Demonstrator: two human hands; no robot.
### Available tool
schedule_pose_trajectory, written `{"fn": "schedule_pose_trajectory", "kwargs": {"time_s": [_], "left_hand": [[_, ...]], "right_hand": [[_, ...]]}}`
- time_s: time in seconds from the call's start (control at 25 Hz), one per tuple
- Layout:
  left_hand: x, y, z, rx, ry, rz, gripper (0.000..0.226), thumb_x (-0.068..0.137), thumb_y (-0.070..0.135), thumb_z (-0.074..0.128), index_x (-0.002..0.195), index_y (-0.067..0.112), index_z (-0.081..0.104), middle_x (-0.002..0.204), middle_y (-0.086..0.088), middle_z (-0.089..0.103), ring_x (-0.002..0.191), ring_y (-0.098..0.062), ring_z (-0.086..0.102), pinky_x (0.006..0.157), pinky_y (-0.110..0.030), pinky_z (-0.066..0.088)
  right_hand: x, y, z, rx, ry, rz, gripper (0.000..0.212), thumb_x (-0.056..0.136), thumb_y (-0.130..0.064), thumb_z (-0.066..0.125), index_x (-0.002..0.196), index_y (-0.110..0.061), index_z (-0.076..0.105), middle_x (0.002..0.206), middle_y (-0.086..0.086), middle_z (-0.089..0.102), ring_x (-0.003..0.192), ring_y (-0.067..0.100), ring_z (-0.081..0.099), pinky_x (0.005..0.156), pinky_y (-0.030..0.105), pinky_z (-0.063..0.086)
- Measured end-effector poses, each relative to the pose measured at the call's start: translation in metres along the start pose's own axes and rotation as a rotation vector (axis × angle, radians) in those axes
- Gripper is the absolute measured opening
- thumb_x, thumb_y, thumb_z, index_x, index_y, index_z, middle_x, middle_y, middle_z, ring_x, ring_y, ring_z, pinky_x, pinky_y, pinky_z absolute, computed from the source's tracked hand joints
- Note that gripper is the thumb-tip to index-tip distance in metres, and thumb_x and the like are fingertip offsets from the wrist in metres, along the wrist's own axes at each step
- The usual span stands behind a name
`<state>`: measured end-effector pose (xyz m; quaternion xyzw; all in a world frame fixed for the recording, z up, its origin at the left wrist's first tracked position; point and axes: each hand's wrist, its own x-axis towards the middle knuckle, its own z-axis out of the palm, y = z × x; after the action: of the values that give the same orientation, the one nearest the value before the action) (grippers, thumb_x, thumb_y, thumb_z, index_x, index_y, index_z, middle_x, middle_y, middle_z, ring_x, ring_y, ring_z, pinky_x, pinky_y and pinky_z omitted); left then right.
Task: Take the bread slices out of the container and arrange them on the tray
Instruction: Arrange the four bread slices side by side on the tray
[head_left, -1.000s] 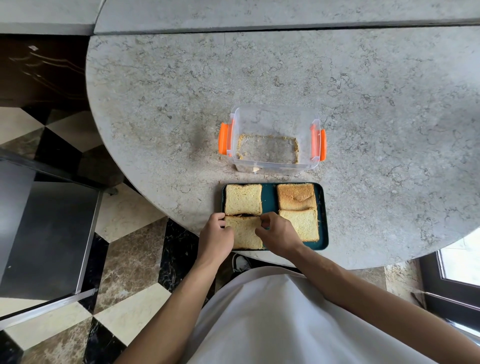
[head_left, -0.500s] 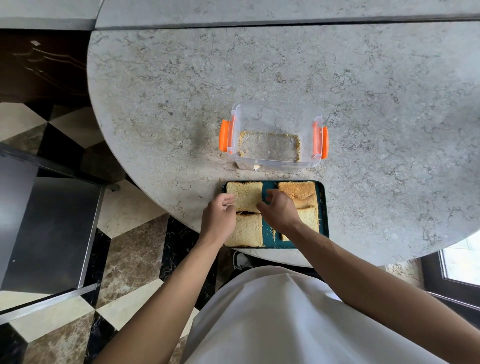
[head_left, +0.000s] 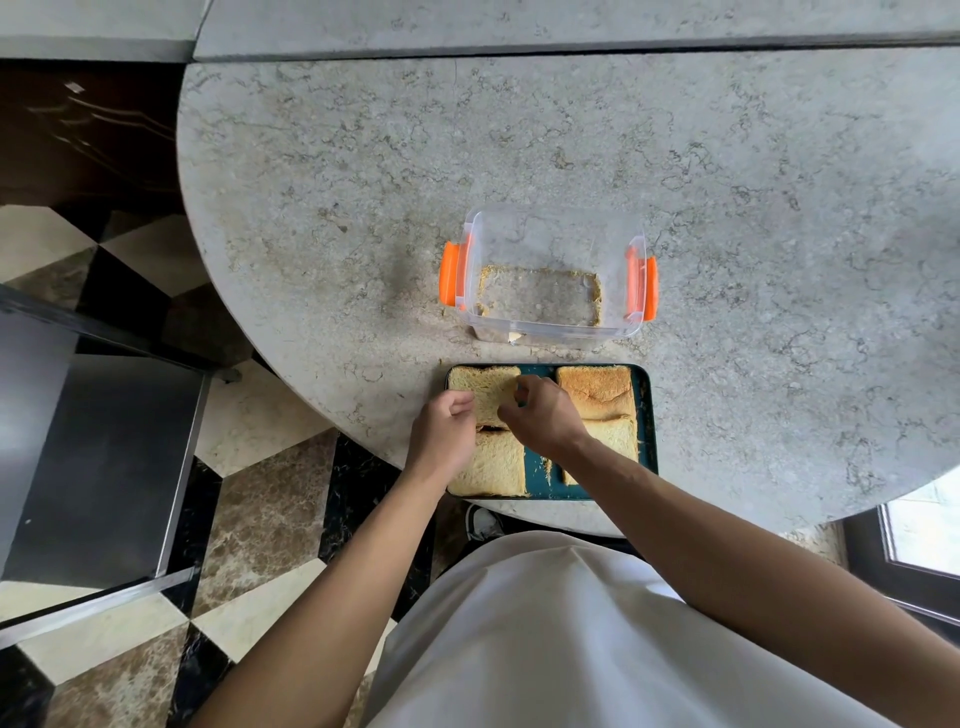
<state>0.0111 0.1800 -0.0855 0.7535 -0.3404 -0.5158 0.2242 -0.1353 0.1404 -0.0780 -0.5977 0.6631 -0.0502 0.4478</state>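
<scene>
A dark teal tray lies at the near edge of the stone table and carries several bread slices. The far-left slice is pinched between my left hand on its left edge and my right hand on its right edge. Below it lies the near-left slice. A browner slice sits far right, with a paler one under my right wrist. The clear container with orange clips stands just beyond the tray, holding only crumbs.
The round grey stone table spreads wide beyond and to the right of the container. Its curved edge runs just left of the tray. A checkered marble floor and a dark cabinet lie to the left.
Both hands have moved from the near-left slice up to the far-left slice and now grip its two sides. The slices on the right stay put.
</scene>
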Motion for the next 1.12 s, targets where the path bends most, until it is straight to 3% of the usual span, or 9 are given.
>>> {"fn": "schedule_pose_trajectory", "kwargs": {"time_s": [0.16,0.28,0.4,0.44,0.6,0.8,0.92,1.0,1.12], "left_hand": [[-0.002,0.002,0.0,0.017,-0.008,0.022,0.035,0.093,0.012,0.053,0.125,0.02,0.066,0.124,0.004,0.07,0.111,-0.013,0.064,0.09,-0.026,0.047],[-0.004,0.006,0.002,0.034,-0.027,0.043,0.035,0.093,0.011,0.051,0.123,0.021,0.067,0.121,0.005,0.069,0.109,-0.011,0.063,0.082,-0.019,0.043],[-0.004,0.013,0.009,0.029,-0.078,0.066,0.037,0.093,0.005,0.049,0.124,0.015,0.065,0.123,-0.001,0.068,0.102,-0.008,0.06,0.071,-0.006,0.042],[-0.003,0.017,0.012,0.025,-0.097,0.073,0.037,0.093,0.003,0.048,0.124,0.013,0.065,0.123,-0.004,0.068,0.102,-0.009,0.06,0.074,-0.007,0.045],[-0.007,0.025,0.028,0.048,-0.186,0.079,0.036,0.091,0.008,0.052,0.122,0.015,0.068,0.122,-0.004,0.07,0.112,-0.02,0.064,0.102,-0.043,0.052],[-0.012,0.034,0.044,0.078,-0.268,0.076,0.041,0.088,0.017,0.047,0.125,0.017,0.064,0.122,-0.003,0.068,0.107,-0.019,0.066,0.1,-0.045,0.054],[-0.012,0.041,0.052,0.099,-0.279,0.045,0.038,0.089,0.013,0.048,0.123,0.016,0.064,0.105,0.002,0.069,0.104,-0.021,0.067,0.099,-0.047,0.054],[-0.01,0.046,0.057,0.116,-0.279,0.033,0.04,0.087,0.012,0.048,0.123,0.015,0.065,0.097,0.005,0.067,0.105,-0.022,0.067,0.1,-0.047,0.054],[-0.008,0.051,0.067,0.139,-0.273,0.014,0.047,0.084,0.014,0.046,0.128,0.012,0.063,0.115,-0.004,0.07,0.113,-0.025,0.065,0.103,-0.047,0.051]], "right_hand": [[-0.006,0.004,-0.002,0.035,0.034,-0.029,0.038,0.084,-0.02,0.062,0.116,0.001,0.062,0.109,0.016,0.069,0.1,0.034,0.064,0.084,0.044,0.055],[-0.013,0.009,-0.004,0.084,0.088,-0.042,0.031,0.084,-0.019,0.061,0.11,-0.003,0.066,0.104,0.013,0.071,0.093,0.032,0.066,0.075,0.037,0.055],[-0.022,0.018,-0.012,0.107,0.153,-0.021,0.046,0.086,-0.019,0.061,0.13,-0.007,0.059,0.121,0.011,0.066,0.103,0.024,0.064,0.08,0.027,0.049],[-0.025,0.023,-0.016,0.113,0.185,-0.005,0.048,0.086,-0.019,0.061,0.132,-0.008,0.058,0.123,0.01,0.065,0.103,0.022,0.064,0.08,0.026,0.048],[-0.042,0.044,-0.028,0.146,0.324,0.074,0.044,0.086,-0.018,0.061,0.129,-0.01,0.062,0.121,0.008,0.065,0.101,0.022,0.064,0.082,0.028,0.05],[-0.06,0.072,-0.036,0.135,0.457,0.175,0.042,0.088,-0.021,0.059,0.128,-0.009,0.063,0.122,0.01,0.064,0.106,0.022,0.063,0.089,0.031,0.051],[-0.064,0.088,-0.039,0.13,0.455,0.231,0.044,0.089,-0.022,0.057,0.131,-0.009,0.061,0.126,0.012,0.059,0.108,0.024,0.061,0.083,0.025,0.045],[-0.061,0.096,-0.042,0.11,0.427,0.233,0.036,0.087,-0.021,0.057,0.12,-0.009,0.065,0.12,0.011,0.058,0.103,0.025,0.059,0.079,0.025,0.04],[-0.054,0.101,-0.048,0.096,0.395,0.22,0.017,0.085,-0.022,0.057,0.101,-0.017,0.062,0.107,0.009,0.057,0.091,0.024,0.055,0.074,0.029,0.041]]}}
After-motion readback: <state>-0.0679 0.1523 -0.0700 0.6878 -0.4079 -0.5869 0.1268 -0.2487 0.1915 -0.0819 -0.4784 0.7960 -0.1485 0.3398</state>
